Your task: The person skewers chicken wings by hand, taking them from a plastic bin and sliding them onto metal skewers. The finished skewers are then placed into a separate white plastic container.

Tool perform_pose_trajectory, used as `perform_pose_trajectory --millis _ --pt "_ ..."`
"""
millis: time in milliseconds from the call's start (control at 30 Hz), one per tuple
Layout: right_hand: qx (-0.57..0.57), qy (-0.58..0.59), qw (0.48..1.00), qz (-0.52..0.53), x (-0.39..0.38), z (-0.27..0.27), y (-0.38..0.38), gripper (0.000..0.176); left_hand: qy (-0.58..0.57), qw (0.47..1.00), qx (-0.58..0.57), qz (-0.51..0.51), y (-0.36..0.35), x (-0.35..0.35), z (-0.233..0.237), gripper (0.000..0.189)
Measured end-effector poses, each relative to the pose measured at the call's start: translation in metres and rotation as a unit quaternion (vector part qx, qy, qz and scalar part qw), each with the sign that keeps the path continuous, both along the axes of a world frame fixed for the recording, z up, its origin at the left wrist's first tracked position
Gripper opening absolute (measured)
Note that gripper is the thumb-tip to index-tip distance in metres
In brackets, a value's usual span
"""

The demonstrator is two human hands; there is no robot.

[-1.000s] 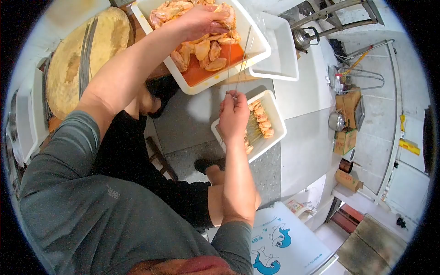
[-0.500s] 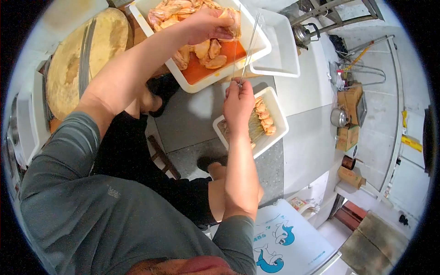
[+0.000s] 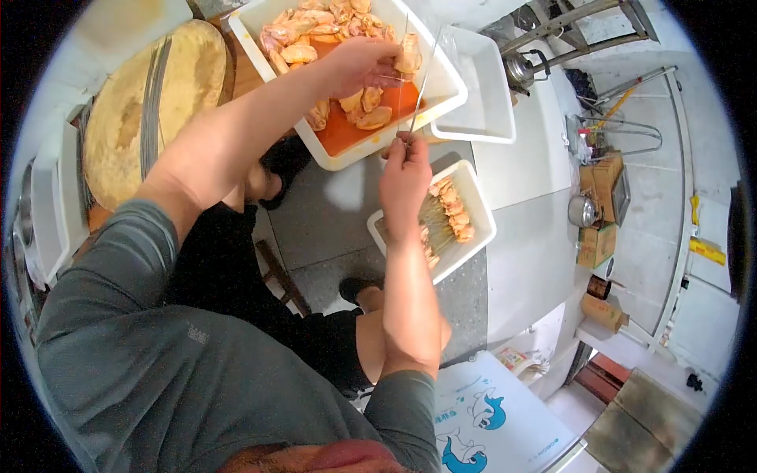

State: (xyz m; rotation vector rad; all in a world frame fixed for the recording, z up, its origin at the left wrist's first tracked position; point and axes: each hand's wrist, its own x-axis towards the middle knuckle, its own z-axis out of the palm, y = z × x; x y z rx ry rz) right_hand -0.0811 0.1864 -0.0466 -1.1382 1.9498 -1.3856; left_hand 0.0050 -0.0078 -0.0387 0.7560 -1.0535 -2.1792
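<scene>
My left hand (image 3: pixel 356 65) reaches over the large white tub (image 3: pixel 451 96), its fingers closed on a pale, marinated chicken wing piece (image 3: pixel 408 55). More chicken wing pieces (image 3: pixel 298 54) lie in that tub in orange-red liquid. Thin metal skewers (image 3: pixel 423 91) rise from the fingertips of my right hand (image 3: pixel 404 185), which is closed around their lower ends. One skewer overlaps the wing piece in this view. Beneath my right hand is a smaller white tub (image 3: pixel 482 230) of skewered chicken (image 3: pixel 453 206), partly hidden by the hand and forearm.
An empty-looking white tub (image 3: pixel 505 118) adjoins the large one. On the left, a round wooden chopping block (image 3: pixel 110 134) carries a bundle of skewers (image 3: pixel 154 110). Kettles (image 3: pixel 583 210) and cardboard boxes (image 3: pixel 597 246) stand to the right. A white lid with blue dolphins (image 3: pixel 512 426) is at lower right.
The wing piece in my left hand has turned and shows its rounded side. My right hand has shifted slightly left, and the skewers stand at a changed angle. The view has shifted a little.
</scene>
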Motion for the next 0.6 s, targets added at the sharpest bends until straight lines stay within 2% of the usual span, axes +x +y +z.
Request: perform_pose_trajectory --millis 33,100,300,333,433,600 --pt "0.014 0.003 1.000 0.004 0.001 0.000 0.000 0.019 0.023 0.999 0.026 0.003 0.002 -0.001 0.002 0.022" --pt "0.046 0.010 0.999 0.016 0.003 0.001 0.000 0.021 0.006 1.000 0.003 0.021 0.003 -0.002 0.004 0.021" --pt "0.066 -0.019 0.998 -0.013 -0.017 -0.002 0.003 0.024 0.016 0.998 0.027 0.053 0.001 0.003 0.011 0.019" --pt "0.073 -0.012 0.997 0.008 -0.021 -0.010 0.003 0.024 0.025 0.997 0.039 0.054 0.002 0.004 0.012 0.019" --pt "0.098 -0.167 0.979 0.059 -0.016 -0.005 0.005 0.022 0.032 0.998 0.030 0.040 0.004 0.001 0.015 0.018" --pt "0.109 -0.211 0.968 0.080 -0.011 0.005 0.004 0.022 0.028 0.999 0.007 0.039 0.004 -0.002 0.006 0.017"
